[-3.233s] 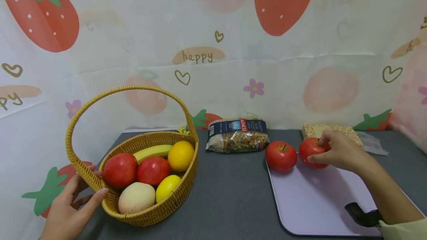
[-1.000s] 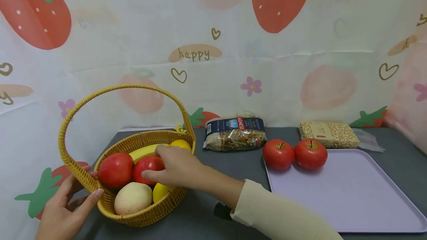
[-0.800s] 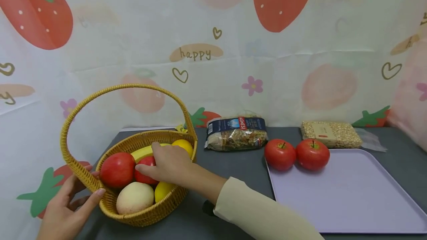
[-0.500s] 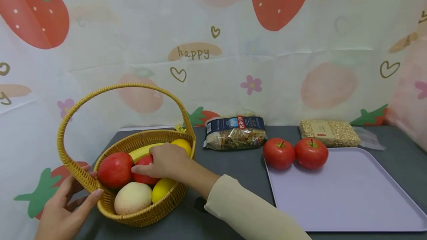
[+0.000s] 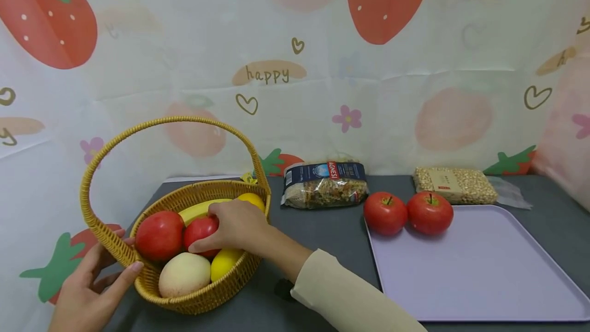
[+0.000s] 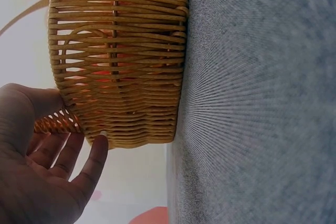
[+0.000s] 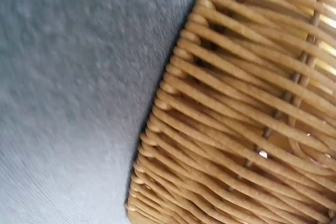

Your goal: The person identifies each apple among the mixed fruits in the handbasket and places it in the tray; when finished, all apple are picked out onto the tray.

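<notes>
A yellow wicker basket (image 5: 198, 304) with a tall arched handle stands on the left of the table. My left hand (image 5: 89, 286) holds its left side where the handle meets the rim; in the left wrist view that hand (image 6: 44, 166) has thumb and fingers on either side of the weave. Inside, my right hand (image 5: 239, 224) grips a red apple (image 5: 199, 232), partly covering it. Around that lie another red apple (image 5: 160, 236), a banana (image 5: 195, 211), an orange (image 5: 252, 200), a pale peach (image 5: 184, 274) and a lemon (image 5: 225, 264). The right wrist view shows only basket weave (image 7: 236, 108) and tabletop.
A lilac tray (image 5: 479, 270) lies at the right, two red apples (image 5: 385, 213) side by side at its back-left corner. Behind are a bag of pasta (image 5: 324, 184) and a vacuum-packed bag of grains (image 5: 456, 185). A printed curtain (image 5: 322, 65) hangs behind the grey table (image 5: 322, 250).
My right hand has let go of an apple at the tray's back edge, moved left into the basket and closed round the middle apple. The left hand has kept its hold on the basket.
</notes>
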The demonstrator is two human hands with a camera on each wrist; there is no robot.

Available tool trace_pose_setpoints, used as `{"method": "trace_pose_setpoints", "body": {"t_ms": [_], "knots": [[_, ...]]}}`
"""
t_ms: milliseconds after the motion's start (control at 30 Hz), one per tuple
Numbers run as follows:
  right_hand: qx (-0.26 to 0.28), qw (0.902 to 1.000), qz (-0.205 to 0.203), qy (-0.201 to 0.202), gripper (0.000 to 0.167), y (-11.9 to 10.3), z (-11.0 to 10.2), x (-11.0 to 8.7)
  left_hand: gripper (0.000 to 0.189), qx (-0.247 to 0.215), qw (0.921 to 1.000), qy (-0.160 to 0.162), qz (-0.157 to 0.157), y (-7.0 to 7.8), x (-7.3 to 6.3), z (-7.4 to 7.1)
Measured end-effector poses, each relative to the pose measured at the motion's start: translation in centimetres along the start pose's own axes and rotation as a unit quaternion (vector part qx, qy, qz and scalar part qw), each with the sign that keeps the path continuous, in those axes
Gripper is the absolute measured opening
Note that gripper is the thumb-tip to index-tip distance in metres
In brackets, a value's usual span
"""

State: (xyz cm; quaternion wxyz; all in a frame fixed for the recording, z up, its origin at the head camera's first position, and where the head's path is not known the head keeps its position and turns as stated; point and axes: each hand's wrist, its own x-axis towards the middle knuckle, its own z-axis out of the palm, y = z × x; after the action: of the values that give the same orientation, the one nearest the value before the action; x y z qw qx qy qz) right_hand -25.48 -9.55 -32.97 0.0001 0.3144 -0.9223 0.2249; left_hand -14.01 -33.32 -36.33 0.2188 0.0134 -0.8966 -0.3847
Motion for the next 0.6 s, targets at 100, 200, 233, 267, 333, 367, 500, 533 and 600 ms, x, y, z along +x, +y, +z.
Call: {"method": "trace_pose_setpoints", "body": {"t_ms": [100,200,233,267,333,367,500,533,600], "knots": [[-0.004,0.9997,-0.014,0.018,0.042,0.01,0.08,-0.22,0.064,0.001,1.0000,0.001,-0.001,0.02,0.03,-0.05],[-0.018,0.9988,-0.028,0.036,0.041,-0.06,0.12,-0.35,0.064,-0.002,1.0000,0.004,0.001,0.05,0.03,-0.09],[-0.023,0.9984,-0.033,0.041,0.041,-0.08,0.14,-0.35,0.064,-0.002,1.0000,0.005,0.002,0.06,0.02,-0.10],[-0.027,0.9979,-0.036,0.046,0.041,-0.09,0.17,-0.38,0.064,-0.002,1.0000,0.006,0.004,0.06,0.02,-0.11],[-0.033,0.9971,-0.041,0.055,0.041,-0.08,0.26,-0.39,0.064,-0.002,1.0000,0.007,0.005,0.08,0.00,-0.10],[-0.034,0.9969,-0.043,0.057,0.041,-0.07,0.29,-0.41,0.064,-0.002,1.0000,0.006,0.004,0.08,0.00,-0.08],[-0.039,0.9959,-0.051,0.064,0.041,-0.04,0.38,-0.39,0.065,0.002,1.0000,0.003,-0.007,0.10,0.02,0.05],[-0.041,0.9958,-0.052,0.064,0.041,-0.05,0.37,-0.37,0.066,0.003,0.9999,0.002,-0.009,0.10,0.02,0.07],[-0.049,0.9951,-0.058,0.064,0.042,-0.11,0.30,-0.28,0.066,0.003,0.9999,0.004,-0.013,0.08,-0.01,0.09]]}}
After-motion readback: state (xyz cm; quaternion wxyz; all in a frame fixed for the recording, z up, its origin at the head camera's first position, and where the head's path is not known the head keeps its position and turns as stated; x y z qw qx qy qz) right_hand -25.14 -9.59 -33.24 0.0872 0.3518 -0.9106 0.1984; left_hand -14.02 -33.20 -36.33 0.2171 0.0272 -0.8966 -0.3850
